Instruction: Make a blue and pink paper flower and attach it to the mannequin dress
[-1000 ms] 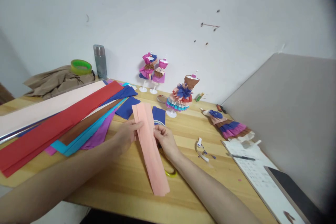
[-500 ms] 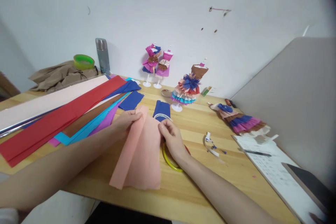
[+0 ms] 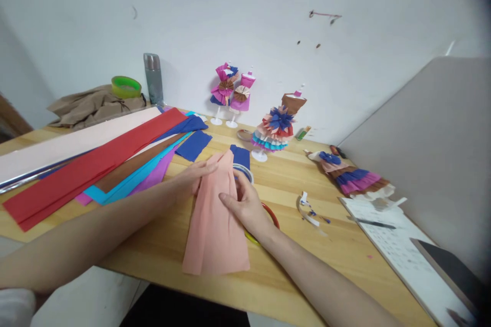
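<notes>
A salmon-pink paper piece point(image 3: 218, 225) hangs between my hands near the table's front edge, narrow at its top and wider at the bottom. My left hand point(image 3: 199, 173) pinches its upper left edge. On its right side, my right hand point(image 3: 245, 199) grips it, with the thumb across the front and the fingers behind. Just beyond my right hand are a tape roll point(image 3: 245, 171) and a dark blue paper piece point(image 3: 241, 156). Red and yellow rings point(image 3: 273, 214) lie partly under my right wrist.
Folded coloured papers point(image 3: 95, 168) spread across the left side, near a flask point(image 3: 153, 79) and brown cloth point(image 3: 92, 107). Small dress forms point(image 3: 282, 120) stand at the back. A paper dress point(image 3: 353, 176), paper scraps point(image 3: 309, 209) and a white board point(image 3: 402, 250) lie at right.
The pink paper's left fold has turned inward and its top has gathered narrower. My right hand now has its thumb over the front of the paper; the view has shifted slightly.
</notes>
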Demonstrator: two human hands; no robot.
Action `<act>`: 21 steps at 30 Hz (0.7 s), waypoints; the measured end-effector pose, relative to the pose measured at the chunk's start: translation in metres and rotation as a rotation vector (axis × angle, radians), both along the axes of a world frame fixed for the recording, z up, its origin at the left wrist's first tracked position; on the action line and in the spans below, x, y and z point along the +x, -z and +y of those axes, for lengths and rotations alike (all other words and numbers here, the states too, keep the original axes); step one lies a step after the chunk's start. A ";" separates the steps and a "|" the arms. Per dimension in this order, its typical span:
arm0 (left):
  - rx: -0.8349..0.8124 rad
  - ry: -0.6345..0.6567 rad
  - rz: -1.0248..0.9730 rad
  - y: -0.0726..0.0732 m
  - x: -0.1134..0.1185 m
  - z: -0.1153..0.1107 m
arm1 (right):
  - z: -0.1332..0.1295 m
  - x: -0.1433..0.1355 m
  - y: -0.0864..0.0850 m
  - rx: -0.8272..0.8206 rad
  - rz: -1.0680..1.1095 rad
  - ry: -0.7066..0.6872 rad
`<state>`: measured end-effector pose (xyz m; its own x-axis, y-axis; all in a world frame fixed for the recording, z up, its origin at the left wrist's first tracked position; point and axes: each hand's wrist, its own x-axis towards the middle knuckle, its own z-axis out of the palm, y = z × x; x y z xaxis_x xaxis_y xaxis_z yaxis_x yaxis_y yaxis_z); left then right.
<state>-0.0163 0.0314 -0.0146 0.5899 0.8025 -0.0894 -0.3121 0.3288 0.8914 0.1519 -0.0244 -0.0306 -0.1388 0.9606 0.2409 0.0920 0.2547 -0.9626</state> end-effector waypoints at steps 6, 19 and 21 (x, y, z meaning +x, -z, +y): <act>-0.077 0.039 0.124 0.001 0.000 -0.001 | -0.002 0.001 0.005 0.107 -0.085 -0.069; -0.133 -0.273 0.108 0.012 -0.010 0.017 | 0.002 0.005 0.009 0.056 0.006 0.235; -0.135 -0.300 0.103 0.013 -0.010 0.016 | 0.001 0.005 0.009 0.013 0.049 0.231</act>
<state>-0.0264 0.0476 -0.0273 0.3120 0.9156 -0.2536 -0.3237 0.3534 0.8777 0.1568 -0.0231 -0.0399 0.0966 0.9622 0.2545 0.1024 0.2447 -0.9642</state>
